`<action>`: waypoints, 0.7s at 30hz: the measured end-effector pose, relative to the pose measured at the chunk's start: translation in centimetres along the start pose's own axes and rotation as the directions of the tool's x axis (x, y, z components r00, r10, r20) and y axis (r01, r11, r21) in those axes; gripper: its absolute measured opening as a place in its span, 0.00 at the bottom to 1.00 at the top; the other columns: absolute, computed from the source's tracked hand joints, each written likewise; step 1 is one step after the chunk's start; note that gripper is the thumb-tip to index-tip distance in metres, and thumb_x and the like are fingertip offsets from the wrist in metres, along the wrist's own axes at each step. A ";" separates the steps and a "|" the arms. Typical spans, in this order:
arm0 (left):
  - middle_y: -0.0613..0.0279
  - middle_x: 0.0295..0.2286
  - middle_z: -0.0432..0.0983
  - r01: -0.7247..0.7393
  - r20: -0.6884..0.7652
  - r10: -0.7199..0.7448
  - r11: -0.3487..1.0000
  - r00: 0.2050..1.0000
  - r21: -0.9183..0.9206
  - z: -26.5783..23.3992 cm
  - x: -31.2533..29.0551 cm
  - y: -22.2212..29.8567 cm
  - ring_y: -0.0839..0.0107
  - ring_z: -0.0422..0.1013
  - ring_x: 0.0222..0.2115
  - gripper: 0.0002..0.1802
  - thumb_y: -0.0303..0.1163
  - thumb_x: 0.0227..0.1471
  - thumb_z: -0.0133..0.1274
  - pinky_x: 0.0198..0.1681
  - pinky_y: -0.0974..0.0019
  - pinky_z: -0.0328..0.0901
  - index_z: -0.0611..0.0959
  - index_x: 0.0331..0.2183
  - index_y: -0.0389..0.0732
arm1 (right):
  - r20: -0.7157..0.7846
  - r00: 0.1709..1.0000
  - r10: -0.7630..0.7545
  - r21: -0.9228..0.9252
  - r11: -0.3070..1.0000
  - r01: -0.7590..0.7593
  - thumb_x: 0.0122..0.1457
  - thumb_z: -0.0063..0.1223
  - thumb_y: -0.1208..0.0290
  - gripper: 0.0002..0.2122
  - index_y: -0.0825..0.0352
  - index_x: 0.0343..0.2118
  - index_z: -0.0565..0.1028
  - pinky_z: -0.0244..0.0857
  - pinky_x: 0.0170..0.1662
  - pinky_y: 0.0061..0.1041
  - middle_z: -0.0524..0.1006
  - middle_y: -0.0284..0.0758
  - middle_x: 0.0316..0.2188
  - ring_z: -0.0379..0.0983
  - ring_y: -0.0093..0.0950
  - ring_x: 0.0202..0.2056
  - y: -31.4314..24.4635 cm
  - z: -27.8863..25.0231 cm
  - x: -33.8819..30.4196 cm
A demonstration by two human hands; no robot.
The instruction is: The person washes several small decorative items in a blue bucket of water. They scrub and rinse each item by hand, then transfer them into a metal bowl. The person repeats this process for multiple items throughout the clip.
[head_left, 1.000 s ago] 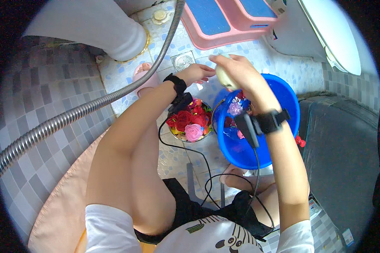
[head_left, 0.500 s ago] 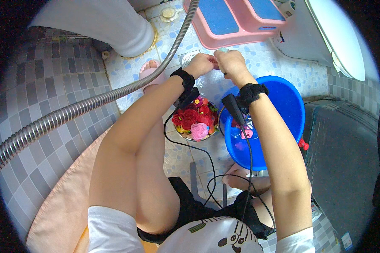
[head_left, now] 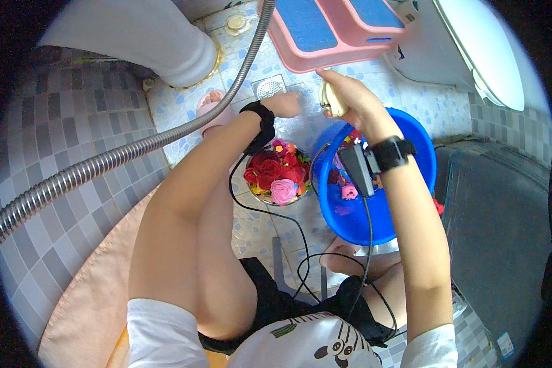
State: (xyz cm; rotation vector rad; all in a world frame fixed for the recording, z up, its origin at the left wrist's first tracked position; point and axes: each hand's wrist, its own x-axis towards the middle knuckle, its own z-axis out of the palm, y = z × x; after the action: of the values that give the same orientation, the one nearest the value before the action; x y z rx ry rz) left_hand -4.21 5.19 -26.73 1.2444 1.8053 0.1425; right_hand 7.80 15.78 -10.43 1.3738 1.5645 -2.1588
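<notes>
Cream-coloured object (head_left: 332,98), petal-like along its edge, sits in the right hand (head_left: 357,103), up above the far left side of a blue tub (head_left: 422,144). Possibly an artificial flower; too small and too covered by the hand to be sure. Right grip: closed on it, thumb along the far side, fingertips on the near side.

Left hand (head_left: 284,105) apart from the object, over the tiled floor (head_left: 418,97), just beside a round drain (head_left: 268,89). Fingers blurred; cannot tell whether they are curled or spread, or whether they hold anything.

Tub, beneath the right forearm: red and pale pieces near its left wall, partly hidden by the arm; one pink flower-like piece (head_left: 349,192) lower down. Small red item (head_left: 438,207) just beyond the right rim.

Left of the tub, a round bowl (head_left: 251,195) heaped with artificial flowers: red blooms (head_left: 266,174) mostly, one large pink bloom (head_left: 283,191) at the near edge.

Both wrists wear black straps (head_left: 394,154); black cable (head_left: 298,230) loops below the bowl. Ribbed metal hose (head_left: 159,141) slants across the left side. Pink step stool (head_left: 295,61), blue-topped, beyond the hands.
</notes>
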 end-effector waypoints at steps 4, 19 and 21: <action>0.54 0.49 0.76 -0.105 0.000 0.117 0.896 0.993 -0.432 -0.9 -0.7 -0.5 0.64 0.74 0.46 0.28 0.37 0.58 0.47 0.50 0.59 0.67 0.68 0.59 0.39 | 0.124 0.992 -0.007 0.060 0.998 0.000 0.57 0.61 0.58 0.14 0.64 0.33 0.73 0.67 0.23 0.21 0.75 0.31 0.25 0.73 0.23 0.26 0.2 -3.7 -4.3; 0.63 0.48 0.77 0.281 0.276 -0.054 0.230 0.960 -0.932 -0.3 -2.7 -2.2 0.72 0.74 0.45 0.26 0.49 0.66 0.35 0.50 0.66 0.67 0.75 0.53 0.43 | -0.100 0.886 0.452 -0.025 0.889 -0.456 0.56 0.62 0.66 0.12 0.63 0.41 0.76 0.75 0.36 0.37 0.79 0.33 0.36 0.75 0.29 0.37 22.4 -10.3 4.2; 0.63 0.47 0.77 0.289 0.273 -0.099 0.228 0.957 -0.930 -0.1 -2.8 -2.4 0.72 0.74 0.45 0.25 0.48 0.65 0.36 0.50 0.65 0.68 0.76 0.53 0.42 | -0.253 0.903 0.348 -0.086 0.921 -0.379 0.53 0.64 0.66 0.15 0.72 0.38 0.78 0.72 0.38 0.34 0.81 0.38 0.35 0.77 0.31 0.35 26.3 -10.5 6.1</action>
State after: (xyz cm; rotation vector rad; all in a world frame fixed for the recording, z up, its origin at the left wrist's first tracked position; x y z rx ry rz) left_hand -5.69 1.79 -26.28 0.0660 1.2408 0.8707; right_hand 25.61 14.82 -33.25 1.7628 1.3537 -1.6938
